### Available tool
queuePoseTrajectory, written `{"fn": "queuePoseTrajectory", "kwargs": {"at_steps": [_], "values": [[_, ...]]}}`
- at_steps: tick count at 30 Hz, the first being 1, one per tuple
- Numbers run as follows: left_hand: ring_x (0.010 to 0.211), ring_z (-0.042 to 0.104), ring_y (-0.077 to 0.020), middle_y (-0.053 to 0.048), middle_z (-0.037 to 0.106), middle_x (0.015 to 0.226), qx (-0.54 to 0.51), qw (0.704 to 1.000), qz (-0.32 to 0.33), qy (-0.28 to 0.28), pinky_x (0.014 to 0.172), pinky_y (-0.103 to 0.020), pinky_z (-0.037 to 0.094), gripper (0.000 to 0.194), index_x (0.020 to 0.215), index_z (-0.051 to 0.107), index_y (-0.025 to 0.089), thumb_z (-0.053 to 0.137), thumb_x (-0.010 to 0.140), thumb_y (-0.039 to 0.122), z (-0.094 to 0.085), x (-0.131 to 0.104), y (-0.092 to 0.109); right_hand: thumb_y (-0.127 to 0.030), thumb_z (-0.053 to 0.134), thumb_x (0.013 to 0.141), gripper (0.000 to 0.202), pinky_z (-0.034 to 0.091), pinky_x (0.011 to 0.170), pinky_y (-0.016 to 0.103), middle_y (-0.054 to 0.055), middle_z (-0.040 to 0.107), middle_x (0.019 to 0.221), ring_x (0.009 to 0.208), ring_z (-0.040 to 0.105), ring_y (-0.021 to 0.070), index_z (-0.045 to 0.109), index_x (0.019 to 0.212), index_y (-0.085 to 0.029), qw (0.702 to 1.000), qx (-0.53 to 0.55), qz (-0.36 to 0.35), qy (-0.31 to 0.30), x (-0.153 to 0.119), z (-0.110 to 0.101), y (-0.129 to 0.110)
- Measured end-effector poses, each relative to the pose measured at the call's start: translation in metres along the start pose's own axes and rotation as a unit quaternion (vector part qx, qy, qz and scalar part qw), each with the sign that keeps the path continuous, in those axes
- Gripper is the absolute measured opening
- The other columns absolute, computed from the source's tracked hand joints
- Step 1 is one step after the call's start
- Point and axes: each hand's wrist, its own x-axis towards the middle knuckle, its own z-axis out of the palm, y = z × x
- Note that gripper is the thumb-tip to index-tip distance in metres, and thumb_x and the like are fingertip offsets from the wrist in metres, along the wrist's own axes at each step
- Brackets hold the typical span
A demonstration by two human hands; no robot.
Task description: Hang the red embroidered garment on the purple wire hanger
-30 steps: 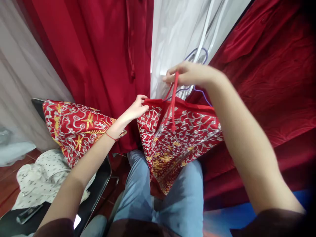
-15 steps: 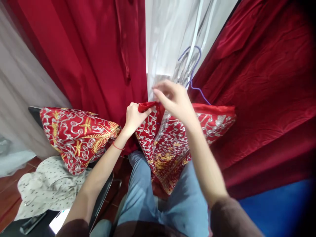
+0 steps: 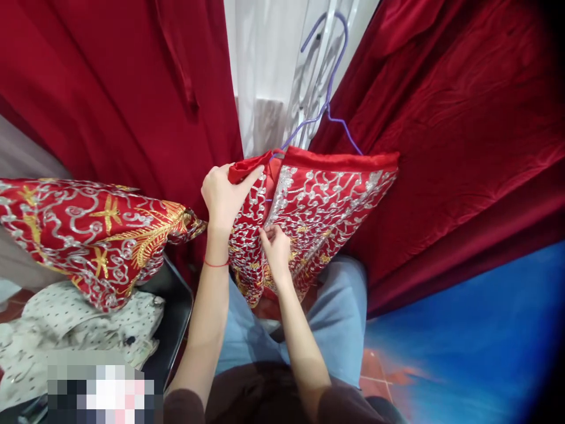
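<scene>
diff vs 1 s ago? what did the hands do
The right hand let go of the red cord it held up above the embroidered red garment, came down and now pinches the garment's front lower down. The cord is no longer in view. The left hand kept its grip on the garment's top corner. The purple hanger stays in the garment, and the second embroidered piece stays on the chair.

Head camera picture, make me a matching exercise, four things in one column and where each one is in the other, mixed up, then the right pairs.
Things:
1. purple hanger
2. left hand
3. right hand
4. dotted white cloth

Places:
A. low on the front of the embroidered red garment
B. on the black chair at the left
C. gripping the garment's top edge
D. above the garment, before the white curtain

Pairs: 1-D, 2-C, 3-A, 4-B
</scene>
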Motion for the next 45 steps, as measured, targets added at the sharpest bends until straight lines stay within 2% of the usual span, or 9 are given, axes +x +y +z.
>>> {"fn": "queuePoseTrajectory", "kwargs": {"at_steps": [8, 11, 14, 18, 20, 23, 27, 31, 45], "values": [[0.096, 0.062, -0.0256, -0.007, 0.066, 0.078, 0.061, 0.996, 0.044, 0.046, 0.089, -0.034, 0.046, 0.041, 0.075, 0.063, 0.018, 0.069, 0.081, 0.058, 0.004, -0.008, -0.004, -0.038, 0.051, 0.084, 0.022, 0.037, 0.062, 0.027, -0.004, 0.050, 0.060, 0.058, 0.045, 0.0134, 0.047, 0.068, -0.023, 0.994, 0.101, 0.014, 0.029, -0.023, 0.004, 0.003], [0.095, 0.063, -0.0242, -0.006, 0.067, 0.082, 0.072, 0.991, 0.084, 0.074, 0.095, -0.039, 0.045, 0.038, 0.081, 0.065, 0.018, 0.069, 0.083, 0.055, 0.009, -0.007, -0.008, -0.040, 0.051, 0.082, 0.032, 0.028, 0.056, 0.026, -0.006, 0.037, 0.054, 0.054, 0.034, 0.0101, 0.038, 0.058, -0.023, 0.989, 0.142, 0.039, -0.011, -0.024, -0.004, 0.001], [0.109, 0.062, -0.0264, -0.008, 0.071, 0.101, 0.063, 0.987, 0.115, 0.088, 0.104, -0.044, 0.041, 0.031, 0.103, 0.067, 0.020, 0.068, 0.087, 0.046, 0.008, -0.010, -0.005, -0.039, 0.053, 0.078, 0.029, 0.026, 0.052, 0.025, -0.007, 0.039, 0.051, 0.050, 0.033, 0.0093, 0.041, 0.057, -0.023, 0.974, 0.208, 0.066, -0.057, -0.025, -0.012, 0.003], [0.141, 0.041, -0.0304, -0.011, 0.056, 0.142, 0.077, 0.978, 0.157, 0.117, 0.117, -0.048, 0.027, 0.041, 0.125, 0.060, 0.026, 0.070, 0.086, 0.035, -0.007, -0.046, -0.007, -0.038, 0.054, 0.077, 0.024, 0.030, 0.052, 0.025, -0.004, 0.051, 0.053, 0.049, 0.040, 0.0103, 0.052, 0.061, -0.021, 0.958, 0.258, 0.071, -0.100, -0.025, -0.014, 0.008], [0.133, 0.047, -0.0289, -0.011, 0.060, 0.136, 0.069, 0.979, 0.147, 0.120, 0.114, -0.047, 0.031, 0.032, 0.119, 0.062, 0.023, 0.067, 0.088, 0.030, -0.010, -0.082, -0.022, -0.038, 0.056, 0.076, 0.022, 0.028, 0.052, 0.024, -0.005, 0.048, 0.052, 0.049, 0.037, 0.0097, 0.057, 0.064, -0.019, 0.955, 0.269, 0.076, -0.096, -0.026, -0.014, 0.008], [0.087, 0.061, -0.0185, -0.003, 0.065, 0.090, 0.007, 0.997, 0.071, -0.033, 0.085, -0.034, 0.048, 0.004, 0.090, 0.060, 0.022, 0.060, 0.091, 0.025, 0.003, -0.137, -0.058, -0.035, 0.060, 0.073, 0.019, 0.028, 0.054, 0.024, -0.005, 0.050, 0.056, 0.053, 0.037, 0.0096, 0.064, 0.069, -0.017, 0.952, 0.283, 0.082, -0.085, -0.029, -0.014, 0.005], [0.083, 0.057, -0.0178, -0.001, 0.057, 0.086, 0.017, 0.997, -0.008, -0.076, 0.079, -0.030, 0.047, 0.013, 0.091, 0.054, 0.022, 0.064, 0.083, 0.020, 0.034, -0.173, -0.089, -0.033, 0.062, 0.072, 0.017, 0.033, 0.057, 0.024, -0.002, 0.058, 0.063, 0.057, 0.042, 0.0108, 0.068, 0.072, -0.017, 0.939, 0.311, 0.096, -0.116, -0.032, -0.018, 0.000], [0.077, 0.051, -0.0163, 0.001, 0.051, 0.080, 0.002, 0.997, -0.044, -0.064, 0.074, -0.028, 0.041, 0.015, 0.079, 0.046, 0.022, 0.057, 0.086, 0.015, 0.049, -0.172, -0.090, -0.033, 0.064, 0.071, 0.016, 0.032, 0.056, 0.024, -0.002, 0.057, 0.061, 0.056, 0.040, 0.0101, 0.070, 0.071, -0.017, 0.941, 0.296, 0.099, -0.131, -0.035, -0.020, -0.003], [0.080, 0.051, -0.0146, 0.000, 0.051, 0.084, -0.116, 0.980, -0.082, -0.140, 0.075, -0.025, 0.040, 0.013, 0.080, 0.044, 0.021, 0.048, 0.090, 0.013, 0.044, -0.165, -0.104, -0.050, 0.077, 0.071, 0.038, 0.014, 0.046, 0.023, -0.010, 0.030, 0.049, 0.047, 0.017, 0.0050, 0.073, 0.082, -0.014, 0.909, 0.334, 0.167, -0.188, -0.031, -0.010, 0.006]]}}
